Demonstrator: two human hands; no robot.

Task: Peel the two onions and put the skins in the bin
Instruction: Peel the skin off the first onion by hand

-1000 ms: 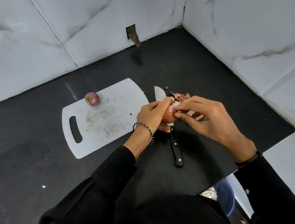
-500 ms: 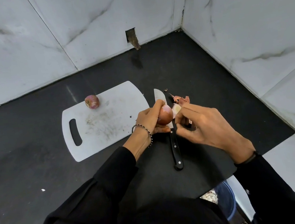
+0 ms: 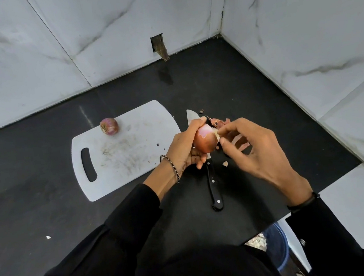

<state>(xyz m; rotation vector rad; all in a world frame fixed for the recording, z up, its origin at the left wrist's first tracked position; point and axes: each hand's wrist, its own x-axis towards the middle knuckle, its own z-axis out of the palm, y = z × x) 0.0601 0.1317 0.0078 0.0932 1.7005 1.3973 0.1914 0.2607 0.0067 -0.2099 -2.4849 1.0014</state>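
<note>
- Compared with half a second earlier, the right hand [image 3: 260, 151] has opened out. Its outer fingers now spread loosely, while forefinger and thumb pinch a pale flap of skin [image 3: 216, 134] on the onion's right side.
- More bare pink now shows on top of the partly peeled orange-brown onion [image 3: 205, 143]. The left hand [image 3: 183, 148] grips it, fingers curled round it, above the knife.
- The black-handled steel knife [image 3: 213, 186] lies on the black stone counter [image 3: 43, 177], just right of the white plastic cutting board [image 3: 121, 152].
- A second, unpeeled purple onion [image 3: 109, 126] sits at the board's far edge.
- Torn reddish skins [image 3: 219, 123] lie beside the blade tip.
- A round blue bin [image 3: 279, 248] stands below the counter's near edge.
- Bare counter stretches left of the board and back to the tiled corner.
</note>
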